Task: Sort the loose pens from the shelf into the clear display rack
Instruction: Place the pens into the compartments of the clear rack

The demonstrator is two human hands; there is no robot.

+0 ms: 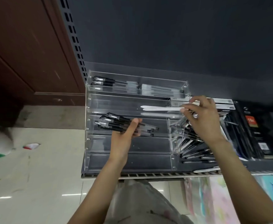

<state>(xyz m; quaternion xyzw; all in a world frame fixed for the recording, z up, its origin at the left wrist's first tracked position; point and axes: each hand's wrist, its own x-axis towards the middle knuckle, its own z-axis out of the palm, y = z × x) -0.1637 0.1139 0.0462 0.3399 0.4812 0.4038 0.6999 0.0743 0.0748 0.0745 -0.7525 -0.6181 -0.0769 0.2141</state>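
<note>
A dark metal shelf [148, 171] against a dark back panel carries the clear display rack [129, 110], a stepped acrylic case of long trays. The rack's top tray already holds black pens, and its second tray holds white pens [156, 108]. To the right of the rack, on the shelf, lie the loose pens [195, 151], mostly black, in a fanned heap.

The left hand [126, 131] is curled round a bundle of black pens [114, 122] over the rack's third tray. The right hand [203, 117] is at the right end of the second tray, its fingertips pinching the end of a white pen there.

The step seems to be seating that white pen. It likely goes best if the pen is kept parallel to the tray wall and slid fully leftward beside the others before the fingers let go. The bundle is best kept level meanwhile, so no pen slips out.
</note>
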